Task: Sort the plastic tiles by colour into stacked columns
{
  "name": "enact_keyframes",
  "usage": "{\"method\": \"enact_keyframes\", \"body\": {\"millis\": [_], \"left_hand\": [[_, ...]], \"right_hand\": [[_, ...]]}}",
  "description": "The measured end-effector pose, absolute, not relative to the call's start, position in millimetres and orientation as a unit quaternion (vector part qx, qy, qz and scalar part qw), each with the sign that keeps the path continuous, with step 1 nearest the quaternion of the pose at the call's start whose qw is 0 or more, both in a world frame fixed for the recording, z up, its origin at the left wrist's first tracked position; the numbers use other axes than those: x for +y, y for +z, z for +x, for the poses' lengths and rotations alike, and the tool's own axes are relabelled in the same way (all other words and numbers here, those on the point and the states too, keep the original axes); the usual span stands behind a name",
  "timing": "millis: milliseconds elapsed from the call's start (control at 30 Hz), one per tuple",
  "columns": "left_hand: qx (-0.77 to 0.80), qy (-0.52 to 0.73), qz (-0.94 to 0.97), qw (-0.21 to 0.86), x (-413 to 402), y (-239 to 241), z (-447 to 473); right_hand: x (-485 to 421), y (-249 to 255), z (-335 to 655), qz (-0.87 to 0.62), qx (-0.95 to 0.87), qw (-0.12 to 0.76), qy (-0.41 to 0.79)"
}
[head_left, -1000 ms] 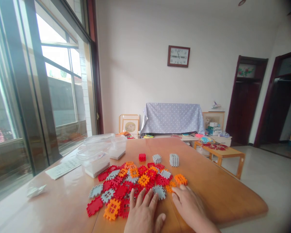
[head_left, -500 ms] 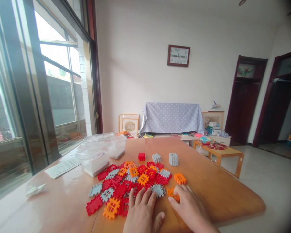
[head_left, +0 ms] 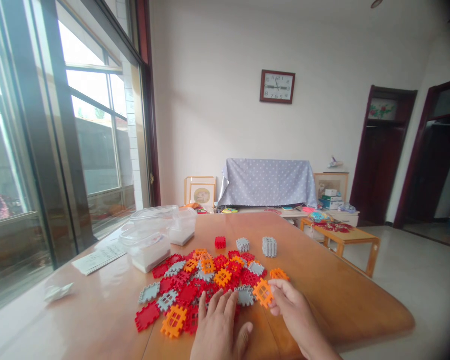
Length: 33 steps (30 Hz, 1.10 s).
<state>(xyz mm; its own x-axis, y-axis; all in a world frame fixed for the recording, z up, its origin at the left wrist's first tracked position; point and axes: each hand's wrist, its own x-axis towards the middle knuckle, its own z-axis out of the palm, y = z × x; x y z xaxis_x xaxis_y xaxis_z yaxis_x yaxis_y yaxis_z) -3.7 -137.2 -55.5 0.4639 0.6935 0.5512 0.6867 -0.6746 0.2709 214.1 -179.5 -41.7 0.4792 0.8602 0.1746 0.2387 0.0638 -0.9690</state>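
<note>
In my right hand [head_left: 294,312], an orange plastic window tile [head_left: 263,293] with notched edges is pinched by its right side and tilted up toward me. My left hand [head_left: 219,325] lies with fingers spread over the near edge of a loose heap of red, grey and orange notched tiles. Just beyond its fingertips sits a grey tile [head_left: 245,295]. Another orange tile [head_left: 279,274] lies on the table behind my right hand. Left of my left hand are an orange window tile [head_left: 173,321] and a solid red tile [head_left: 147,317].
Behind the heap stand a small red stack [head_left: 220,242], a grey stack [head_left: 243,244] and a taller grey stack [head_left: 269,247]. Clear plastic containers [head_left: 150,250] and a printed sheet [head_left: 100,257] are at the left. The wooden table's [head_left: 360,305] edge curves at the right.
My right hand has lifted the orange window tile from the table and turned its face toward me. My left hand stays on the heap.
</note>
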Motion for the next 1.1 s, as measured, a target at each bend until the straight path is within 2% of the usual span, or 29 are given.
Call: {"method": "enact_keyframes", "body": {"millis": [200, 433, 700, 967, 1100], "left_hand": [[0.382, 0.347, 0.855, 0.039, -137, -53, -13], [0.418, 0.415, 0.807, 0.037, -141, -56, -7], [0.425, 0.441, 0.79, 0.021, -138, -61, -7], [0.406, 0.43, 0.805, -0.038, -136, -67, -6], [0.391, 0.429, 0.812, -0.059, -134, -68, -5]], "right_hand": [[-183, -32, 167, -0.563, -0.428, 0.607, 0.362], [-176, -52, 156, -0.53, -0.467, 0.597, 0.38], [-181, -62, 158, -0.636, -0.576, 0.489, 0.157], [-186, -40, 146, -0.678, -0.589, 0.417, 0.138], [-184, -38, 154, -0.704, -0.582, 0.401, 0.074]]}}
